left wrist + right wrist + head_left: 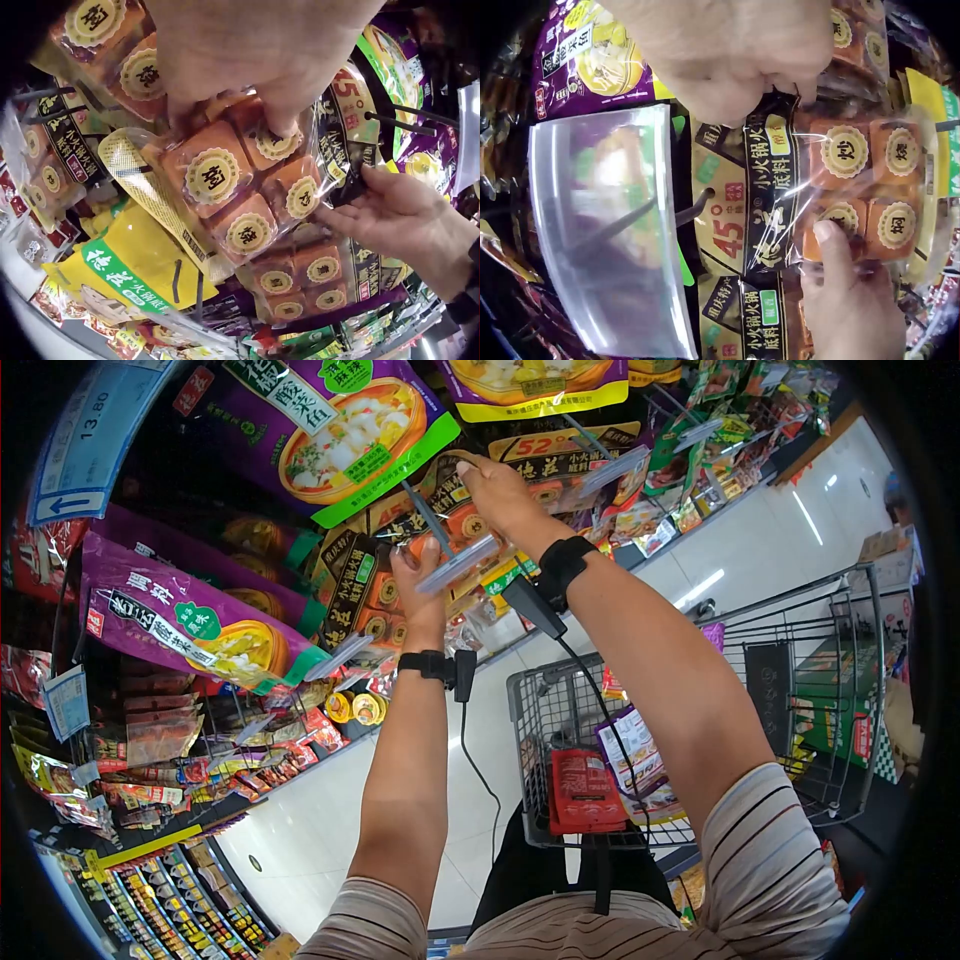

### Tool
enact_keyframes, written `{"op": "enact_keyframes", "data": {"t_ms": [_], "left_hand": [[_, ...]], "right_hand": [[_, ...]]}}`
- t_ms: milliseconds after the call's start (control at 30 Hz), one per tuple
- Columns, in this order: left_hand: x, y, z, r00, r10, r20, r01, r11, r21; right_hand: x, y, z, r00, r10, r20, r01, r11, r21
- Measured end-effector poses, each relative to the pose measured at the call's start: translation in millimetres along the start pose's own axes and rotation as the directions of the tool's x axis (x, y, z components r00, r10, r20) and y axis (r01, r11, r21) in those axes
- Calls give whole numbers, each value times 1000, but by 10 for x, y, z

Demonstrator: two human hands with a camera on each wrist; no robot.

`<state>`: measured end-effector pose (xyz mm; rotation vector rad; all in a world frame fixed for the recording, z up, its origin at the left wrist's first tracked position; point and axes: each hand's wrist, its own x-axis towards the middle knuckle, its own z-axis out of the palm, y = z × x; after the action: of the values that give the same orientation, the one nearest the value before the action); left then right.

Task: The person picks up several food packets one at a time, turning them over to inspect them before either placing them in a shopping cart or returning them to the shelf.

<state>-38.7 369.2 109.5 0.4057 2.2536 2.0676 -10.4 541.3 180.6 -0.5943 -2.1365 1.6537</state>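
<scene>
A packet of hotpot soup base (780,202), with a "45°" label and orange blocks under clear film, hangs at a metal hook (694,212). My left hand (418,582) grips its block-filled end, thumb (832,244) over the film and the other fingers hidden behind. At the packet's labelled part, my right hand (508,500) pinches it with curled fingers, mostly covered by the back of the hand in the right wrist view. A clear price-tag holder (458,565) sticks out between both hands. More such packets (300,281) hang close beside and below.
Purple fish-seasoning bags (190,610) hang at left, and another large one (350,440) above. A yellow-and-green bag (120,262) hangs beside the packets. Behind my right arm stands a wire shopping cart (535,710) holding a red pack (585,790). Several hooks and tag holders jut from the shelf.
</scene>
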Motion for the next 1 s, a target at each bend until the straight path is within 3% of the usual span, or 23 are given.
{"op": "enact_keyframes", "data": {"t_ms": [133, 267, 300, 367, 433, 533, 633, 667, 700, 733, 767, 833, 900, 933, 967, 1000], "left_hand": [[-276, 225, -57, 993, -120, 13, 120, 993, 22], [-181, -272, -279, 991, -85, 106, 72, 990, 121], [-178, -333, -300, 993, -61, 105, 46, 990, 135], [-207, -279, -306, 995, -48, 93, 28, 978, 207], [-279, -77, -289, 995, -69, 70, 43, 947, 317], [-371, 30, -274, 974, -221, 56, 199, 943, 268], [-515, 32, -253, 988, -130, 89, 134, 990, -40], [-476, -113, -341, 982, -149, 113, 137, 985, 105], [-432, -334, -490, 971, -187, 149, 145, 957, 252], [-505, -409, -564, 984, -76, 160, 22, 949, 316], [-643, -148, -560, 951, -228, 208, 157, 938, 309], [-939, 67, -499, 938, -293, 184, 254, 944, 209], [-1201, 182, -539, 883, -367, 293, 334, 929, 158], [-1336, 231, -554, 861, -329, 388, 308, 944, 117], [-1522, 264, -576, 872, -389, 296, 344, 919, 194], [-1682, 301, -603, 843, -423, 332, 352, 901, 255]], "right_hand": [[-110, 78, -63, 999, 14, 34, -12, 998, -57], [-260, 138, -84, 997, -67, 43, 68, 997, -30], [-310, 85, -106, 999, -22, 48, 26, 996, -89], [-400, -79, -158, 996, 69, 48, -58, 978, -203], [-444, -44, -119, 999, 47, 26, -39, 970, -240], [-603, -65, -170, 999, 37, 29, -26, 950, -310], [-675, 74, -115, 999, 16, -39, -28, 933, -359], [-688, 204, -78, 996, 19, -82, -48, 927, -373], [-764, 159, -155, 1000, -7, 2, 7, 939, -345], [-889, 161, -231, 997, -11, 79, 36, 949, -313], [-966, 377, -175, 987, -104, 123, 141, 930, -339], [-923, 944, 99, 962, -204, 182, 262, 877, -402], [-1259, 791, -212, 985, -63, 160, 110, 947, -302], [-1609, 313, -477, 987, 78, 142, -56, 987, -152], [-1769, 424, -497, 994, 37, 99, -28, 995, -93], [-1950, 349, -621, 976, 132, 171, -136, 991, 12]]}}
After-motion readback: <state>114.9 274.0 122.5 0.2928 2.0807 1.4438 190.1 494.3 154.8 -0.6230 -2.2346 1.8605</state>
